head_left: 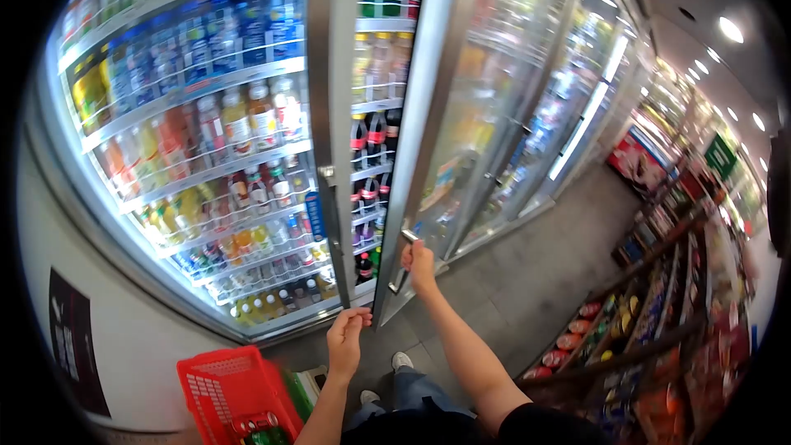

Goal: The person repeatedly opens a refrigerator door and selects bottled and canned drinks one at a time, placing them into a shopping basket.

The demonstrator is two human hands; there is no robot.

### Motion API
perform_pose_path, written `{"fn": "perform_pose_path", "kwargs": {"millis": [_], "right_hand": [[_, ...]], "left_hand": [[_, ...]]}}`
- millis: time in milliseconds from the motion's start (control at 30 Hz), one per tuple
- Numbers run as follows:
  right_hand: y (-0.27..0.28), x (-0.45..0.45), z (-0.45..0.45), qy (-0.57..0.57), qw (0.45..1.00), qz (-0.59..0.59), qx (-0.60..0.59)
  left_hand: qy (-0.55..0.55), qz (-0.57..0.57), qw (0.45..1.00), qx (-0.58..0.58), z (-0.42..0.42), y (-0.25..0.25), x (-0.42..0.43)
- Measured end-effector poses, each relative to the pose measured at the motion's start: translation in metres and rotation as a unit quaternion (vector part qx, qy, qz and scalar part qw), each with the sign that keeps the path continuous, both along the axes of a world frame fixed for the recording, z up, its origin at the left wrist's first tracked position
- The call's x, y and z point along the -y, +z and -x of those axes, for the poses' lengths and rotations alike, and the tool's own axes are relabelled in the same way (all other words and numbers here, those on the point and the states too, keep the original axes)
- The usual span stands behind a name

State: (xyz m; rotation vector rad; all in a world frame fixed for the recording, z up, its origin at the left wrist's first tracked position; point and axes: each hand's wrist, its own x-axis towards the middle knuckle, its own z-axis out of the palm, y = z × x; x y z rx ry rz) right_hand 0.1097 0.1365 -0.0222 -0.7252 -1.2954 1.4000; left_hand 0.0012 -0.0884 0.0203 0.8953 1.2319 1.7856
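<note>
My right hand [418,260] is wrapped round the metal handle [408,236] of a glass cooler door [449,156]. That door stands ajar, and cola bottles [375,128] show through the gap beside its edge. Lower and to the left, my left hand [346,338] has its fingers curled together near the bottom of the neighbouring door's frame [329,115]. Whether it touches the frame or pinches anything small, I cannot tell. A red shopping basket [218,363] stands below and left of this hand, with green and red packages [264,428] inside.
Behind the left glass, shelves hold rows of blue-labelled bottles [251,25] and juices. More cooler doors [568,91] run off to the right. Snack shelves [610,313] curve along the right side of the tiled aisle [494,280]. A dark sign [74,338] is on the left wall.
</note>
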Motion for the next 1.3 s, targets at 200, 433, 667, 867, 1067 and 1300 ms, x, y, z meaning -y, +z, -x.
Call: {"fn": "perform_pose_path", "kwargs": {"millis": [200,433,667,867,1067,1300], "right_hand": [[-0.010,0.029,-0.048,-0.110,0.994,0.004,-0.015],[-0.012,0.050,-0.104,-0.215,0.976,-0.010,-0.018],[-0.007,0.064,-0.181,-0.281,0.957,0.013,-0.067],[-0.010,0.062,-0.271,-0.326,0.941,-0.001,-0.092],[0.028,0.069,-0.344,-0.440,0.893,0.050,-0.086],[0.129,0.106,-0.352,-0.600,0.757,-0.215,-0.143]], "left_hand": [[-0.034,0.028,0.999,-0.021,-0.025,0.002,-0.006],[-0.038,-0.001,0.999,-0.022,-0.041,0.025,-0.041],[-0.067,-0.032,0.997,-0.023,-0.088,0.027,-0.069],[-0.094,-0.021,0.995,-0.004,-0.138,0.029,-0.079],[-0.141,-0.041,0.989,-0.005,-0.193,0.044,-0.094],[-0.085,-0.066,0.994,0.007,-0.217,0.046,-0.121]]}}
